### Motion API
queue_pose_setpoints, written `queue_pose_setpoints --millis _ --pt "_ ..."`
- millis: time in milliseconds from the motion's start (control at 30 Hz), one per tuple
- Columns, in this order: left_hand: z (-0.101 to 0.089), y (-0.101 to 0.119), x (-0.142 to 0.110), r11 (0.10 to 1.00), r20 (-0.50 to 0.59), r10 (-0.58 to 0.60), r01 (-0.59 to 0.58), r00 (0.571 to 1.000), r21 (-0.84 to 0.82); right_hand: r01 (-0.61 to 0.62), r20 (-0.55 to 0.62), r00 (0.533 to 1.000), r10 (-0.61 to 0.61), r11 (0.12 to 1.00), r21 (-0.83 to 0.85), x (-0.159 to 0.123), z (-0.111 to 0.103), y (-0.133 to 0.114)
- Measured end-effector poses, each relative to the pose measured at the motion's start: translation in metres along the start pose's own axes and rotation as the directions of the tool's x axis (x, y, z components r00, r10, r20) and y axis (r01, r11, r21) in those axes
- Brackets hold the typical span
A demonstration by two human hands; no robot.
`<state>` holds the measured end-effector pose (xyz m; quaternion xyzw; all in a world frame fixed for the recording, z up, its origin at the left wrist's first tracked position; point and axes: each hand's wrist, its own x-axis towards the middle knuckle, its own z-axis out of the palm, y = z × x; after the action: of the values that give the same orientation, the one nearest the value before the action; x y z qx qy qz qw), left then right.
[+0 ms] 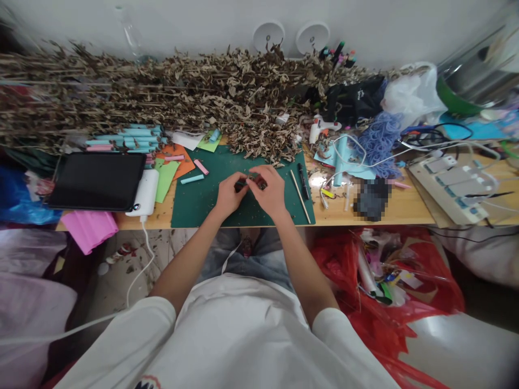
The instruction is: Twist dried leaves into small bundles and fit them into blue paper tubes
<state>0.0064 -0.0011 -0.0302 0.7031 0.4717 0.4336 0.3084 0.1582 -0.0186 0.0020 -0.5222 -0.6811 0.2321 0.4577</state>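
Note:
Over a dark green cutting mat (194, 202), my left hand (232, 194) and my right hand (268, 192) meet with curled, pinching fingers. Small brownish crumpled dried leaves (263, 185) show between the fingertips; the fingers hide most of them. Just beyond the hands lies a loose pile of dried leaves (263, 143). A thin wooden stick (300, 196) and a black pen (303, 181) rest to the right on the mat. Left of the hands are a light blue paper roll (192, 179) and a pink one (200, 167).
Long dried leafy stalks (162, 86) cover the back of the table. A black tablet (99, 181) and white power bank (146, 193) stand left. To the right are a glue gun (320, 128), blue yarn (381, 143) and a power strip (450, 186). A red bag (438, 265) sits below.

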Motion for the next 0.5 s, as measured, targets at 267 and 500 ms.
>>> queue_pose_setpoints --millis 267,500 --pt "-0.0002 -0.0005 -0.0003 0.999 -0.001 -0.007 0.007 1.0 -0.033 0.086 0.015 0.996 -0.085 0.987 -0.136 -0.0041 -0.0033 0.0005" --pt "0.0009 -0.0029 0.0 0.999 -0.003 -0.026 0.026 1.0 -0.027 -0.078 -0.046 0.996 0.076 0.996 -0.031 -0.0073 0.0015 0.0029"
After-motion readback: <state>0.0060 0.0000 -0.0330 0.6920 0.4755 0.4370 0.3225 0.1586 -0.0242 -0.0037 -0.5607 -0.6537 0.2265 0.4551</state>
